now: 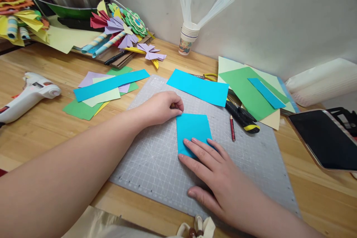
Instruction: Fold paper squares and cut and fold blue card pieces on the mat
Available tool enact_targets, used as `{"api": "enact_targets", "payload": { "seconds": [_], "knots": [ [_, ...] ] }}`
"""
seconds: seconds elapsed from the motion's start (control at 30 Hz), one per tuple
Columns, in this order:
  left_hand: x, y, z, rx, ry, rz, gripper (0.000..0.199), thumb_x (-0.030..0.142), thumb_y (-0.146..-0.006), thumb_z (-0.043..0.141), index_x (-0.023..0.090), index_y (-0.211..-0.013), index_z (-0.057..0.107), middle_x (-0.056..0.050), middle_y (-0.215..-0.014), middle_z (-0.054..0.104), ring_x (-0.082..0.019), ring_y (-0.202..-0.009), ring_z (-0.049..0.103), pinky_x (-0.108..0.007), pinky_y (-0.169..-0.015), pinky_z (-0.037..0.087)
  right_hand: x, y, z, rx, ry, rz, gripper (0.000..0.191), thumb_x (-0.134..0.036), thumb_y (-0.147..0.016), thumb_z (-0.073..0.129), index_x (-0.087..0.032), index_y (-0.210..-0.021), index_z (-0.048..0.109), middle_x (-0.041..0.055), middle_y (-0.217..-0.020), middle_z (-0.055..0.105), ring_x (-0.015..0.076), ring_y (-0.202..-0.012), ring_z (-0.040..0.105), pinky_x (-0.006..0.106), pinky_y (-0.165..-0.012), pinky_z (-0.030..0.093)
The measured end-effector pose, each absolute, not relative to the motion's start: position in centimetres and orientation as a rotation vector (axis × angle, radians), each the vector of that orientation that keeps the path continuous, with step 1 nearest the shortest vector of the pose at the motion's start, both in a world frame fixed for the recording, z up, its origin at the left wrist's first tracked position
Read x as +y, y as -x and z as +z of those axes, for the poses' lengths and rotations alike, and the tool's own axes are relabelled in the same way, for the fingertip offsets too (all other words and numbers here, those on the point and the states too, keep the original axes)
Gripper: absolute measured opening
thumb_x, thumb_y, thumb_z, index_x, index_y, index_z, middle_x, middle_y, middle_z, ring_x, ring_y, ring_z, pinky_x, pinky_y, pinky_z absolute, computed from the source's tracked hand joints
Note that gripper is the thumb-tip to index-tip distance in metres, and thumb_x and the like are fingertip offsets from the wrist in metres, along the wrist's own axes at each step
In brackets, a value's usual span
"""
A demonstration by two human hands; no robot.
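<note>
A small blue sheet of paper (pixel 193 126) lies on the grey cutting mat (pixel 152 167). My left hand (pixel 166 108) is closed in a pinch at the sheet's far left corner. Flat across the near part of the paper rests my right hand (pixel 214 173), its fingers spread; it covers the near right part. Beyond the sheet, a wider blue paper strip (pixel 199 88) lies over the mat's far edge. To the right are a red pencil (pixel 232 128) and a black-and-yellow utility knife (pixel 242 117).
A white glue gun (pixel 33 93) and layered coloured papers (pixel 97 93) lie on the left. Paper flowers (pixel 119 29) sit at the back. Paper cups (pixel 189 39) hold white glue sticks. More paper (pixel 248 93) and a dark tablet (pixel 323 137) are on the right.
</note>
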State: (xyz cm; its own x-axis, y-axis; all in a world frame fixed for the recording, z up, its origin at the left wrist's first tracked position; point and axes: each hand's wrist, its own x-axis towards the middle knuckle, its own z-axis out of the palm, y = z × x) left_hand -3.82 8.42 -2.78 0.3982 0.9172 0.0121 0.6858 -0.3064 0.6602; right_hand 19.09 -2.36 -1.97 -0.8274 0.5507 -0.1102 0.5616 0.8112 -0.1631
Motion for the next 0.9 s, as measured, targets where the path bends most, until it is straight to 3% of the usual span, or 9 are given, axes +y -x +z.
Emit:
{"api": "enact_targets", "payload": {
  "seconds": [0.63,0.9],
  "knots": [
    [8.47,3.91,-2.83,1.361,-2.099,0.518,0.011,0.019,-0.077,0.06,0.019,-0.084,0.069,-0.001,-0.085,0.069,-0.015,-0.078,0.059,-0.026,-0.068,0.043,-2.3,-19.1,-1.87,2.944,-0.891,-0.3,0.049,-0.04,-0.094,0.047,-0.027,-0.141,0.041,0.0049,-0.155,0.028,0.0263,-0.142,0.026,0.059,-0.109,0.029],
    [8.51,3.85,-2.84,1.363,-2.133,0.486,0.018,0.027,-0.071,0.071,0.02,-0.087,0.068,-0.002,-0.09,0.068,-0.018,-0.084,0.059,-0.028,-0.071,0.043,-2.26,-19.1,-1.9,2.934,-0.896,-0.295,0.049,-0.04,-0.094,0.047,-0.027,-0.141,0.041,0.0043,-0.155,0.028,0.0258,-0.141,0.026,0.059,-0.109,0.03]
  ]
}}
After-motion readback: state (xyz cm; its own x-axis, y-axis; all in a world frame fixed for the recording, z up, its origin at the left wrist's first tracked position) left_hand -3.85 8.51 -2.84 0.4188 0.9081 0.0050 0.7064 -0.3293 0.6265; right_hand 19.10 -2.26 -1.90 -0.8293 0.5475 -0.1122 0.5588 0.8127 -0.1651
